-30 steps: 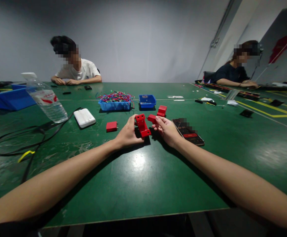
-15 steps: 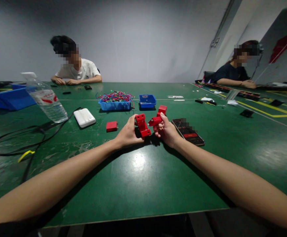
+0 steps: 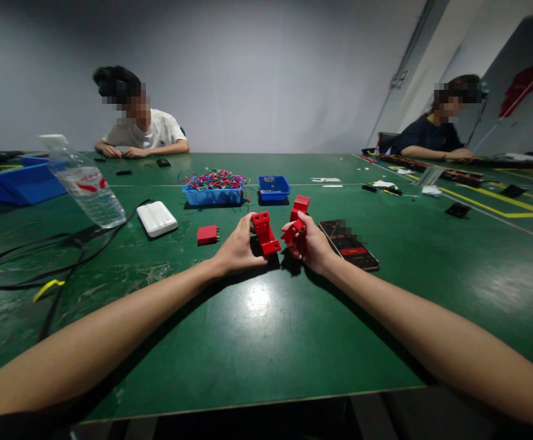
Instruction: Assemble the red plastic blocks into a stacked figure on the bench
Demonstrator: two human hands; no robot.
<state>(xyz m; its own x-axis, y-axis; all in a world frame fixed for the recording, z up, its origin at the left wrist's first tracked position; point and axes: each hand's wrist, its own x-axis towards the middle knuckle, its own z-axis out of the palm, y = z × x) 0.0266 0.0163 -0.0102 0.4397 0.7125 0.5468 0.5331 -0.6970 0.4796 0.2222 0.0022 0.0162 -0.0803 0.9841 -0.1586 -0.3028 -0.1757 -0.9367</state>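
Observation:
My left hand (image 3: 241,247) is closed round a red bracket-shaped plastic piece (image 3: 265,235) with round holes in its top and a ledge low on its right side. My right hand (image 3: 310,244) pinches a smaller red plastic piece (image 3: 295,231), tilted, a short gap to the right of the bracket. Just behind the right fingers is another red block (image 3: 300,204), partly hidden by them. Left of my left hand, a flat red block with metal pins (image 3: 208,234) lies on the green table (image 3: 257,354).
A phone (image 3: 349,245) lies right of my right hand. Farther back are a blue bin of coloured wires (image 3: 215,194) and a small blue bin (image 3: 274,188). To the left are a white box (image 3: 157,219), a water bottle (image 3: 87,186) and a black cable (image 3: 32,284). Two people sit across the table.
The small red piece in my right hand has turned, from lying nearly level to slanting, and has drawn slightly away from the bracket. My left hand and the bracket look unmoved.

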